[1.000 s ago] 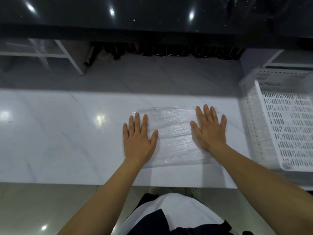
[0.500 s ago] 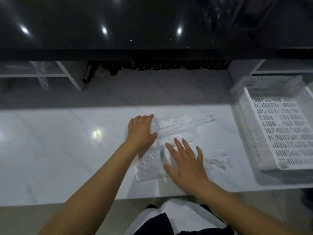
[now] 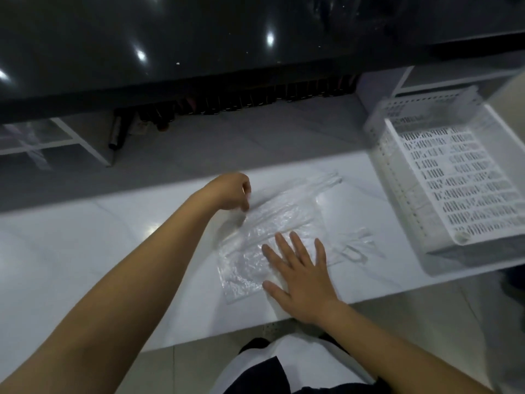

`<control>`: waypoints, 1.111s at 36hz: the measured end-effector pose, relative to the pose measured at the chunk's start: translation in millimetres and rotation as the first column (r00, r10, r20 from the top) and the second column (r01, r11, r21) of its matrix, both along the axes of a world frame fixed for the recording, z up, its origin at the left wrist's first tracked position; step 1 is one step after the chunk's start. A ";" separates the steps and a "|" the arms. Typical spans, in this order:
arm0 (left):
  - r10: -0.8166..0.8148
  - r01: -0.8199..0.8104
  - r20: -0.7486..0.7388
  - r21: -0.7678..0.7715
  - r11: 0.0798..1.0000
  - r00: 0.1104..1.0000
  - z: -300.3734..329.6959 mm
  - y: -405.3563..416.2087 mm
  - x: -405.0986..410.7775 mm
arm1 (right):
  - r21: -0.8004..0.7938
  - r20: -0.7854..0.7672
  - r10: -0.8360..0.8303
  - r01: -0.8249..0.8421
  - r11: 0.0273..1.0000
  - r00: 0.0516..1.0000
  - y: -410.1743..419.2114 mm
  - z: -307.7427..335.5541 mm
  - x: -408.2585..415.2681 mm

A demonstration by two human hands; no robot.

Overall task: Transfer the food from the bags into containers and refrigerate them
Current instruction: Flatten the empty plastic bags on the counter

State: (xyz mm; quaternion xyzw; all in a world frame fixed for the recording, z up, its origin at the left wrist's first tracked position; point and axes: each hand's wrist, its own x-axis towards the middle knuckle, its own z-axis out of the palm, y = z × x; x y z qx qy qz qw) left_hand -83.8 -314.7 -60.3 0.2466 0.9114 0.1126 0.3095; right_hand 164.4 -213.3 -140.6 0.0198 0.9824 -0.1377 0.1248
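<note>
A clear, crinkled plastic bag (image 3: pixel 272 223) lies flat and empty-looking on the white marble counter (image 3: pixel 85 251). My left hand (image 3: pixel 231 191) sits at the bag's far left edge with its fingers curled down, pinching the plastic there. My right hand (image 3: pixel 298 274) lies flat with straight, spread fingers, pressing the near part of the bag against the counter. The bag's handles trail toward the right. No food shows in this view.
A white perforated plastic basket (image 3: pixel 397 177) stands on the counter at the right, with nothing inside it. Beyond the counter is a grey floor, a white frame (image 3: pixel 82 143) at the left and a dark glossy surface (image 3: pixel 199 38) above.
My right hand slid from the bag's right side to its near part. My left hand moved to the far left edge and its fingers curled onto the plastic. The view tilted.
</note>
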 end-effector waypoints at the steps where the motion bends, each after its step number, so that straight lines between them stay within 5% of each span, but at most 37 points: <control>1: 0.007 -0.008 0.016 0.022 1.000 1.000 4.8 -0.8 2.2 | -0.006 -0.002 -0.002 0.002 1.000 1.000 -0.1 0.2 0.0; 8: -0.088 0.096 -0.079 0.097 0.991 0.993 31.6 -19.1 64.3 | -0.027 0.042 0.023 -0.022 0.999 0.999 5.7 5.0 -4.7; 13: -0.084 0.115 -0.266 0.105 0.988 0.960 13.5 -37.3 124.9 | -0.236 0.025 -0.020 0.025 0.971 0.999 14.2 28.6 -3.5; 16: -0.077 0.122 -0.275 0.151 0.981 0.958 -7.3 -46.1 150.7 | -0.407 -0.151 -0.173 0.098 0.908 0.973 19.6 50.0 13.1; 19: -0.084 0.125 -0.236 0.164 0.978 0.968 -26.3 -52.2 169.5 | -0.439 -0.464 -0.267 0.043 0.898 0.845 21.9 66.1 32.4; 24: -0.070 0.104 -0.232 0.137 0.985 0.970 -43.9 -54.0 185.6 | -0.368 -0.624 -0.183 -0.079 0.926 0.760 14.2 83.1 29.2; 26: -0.081 0.110 -0.216 0.129 0.985 0.973 -47.3 -54.4 188.5 | -0.268 -0.550 -0.117 -0.043 0.962 0.827 9.0 79.8 17.8; 29: -0.073 0.098 -0.175 0.143 0.985 0.982 -47.5 -54.2 189.8 | -0.007 -0.196 -0.090 0.090 0.996 0.976 6.7 61.3 -2.8; 32: 0.014 0.022 -0.156 0.225 0.974 0.988 -40.0 -53.7 188.6 | 0.184 0.012 -0.094 0.090 0.979 0.995 13.8 29.4 -14.8; 36: 0.274 -0.110 -0.325 0.444 0.889 0.905 -32.0 -47.0 185.2 | 0.162 0.065 -0.154 0.142 0.977 0.986 20.8 6.5 -20.7; 40: 0.239 -0.137 -0.257 0.361 0.922 0.936 -48.1 -28.0 184.1 | 0.146 0.042 -0.184 0.176 0.973 0.982 16.4 -0.6 -21.5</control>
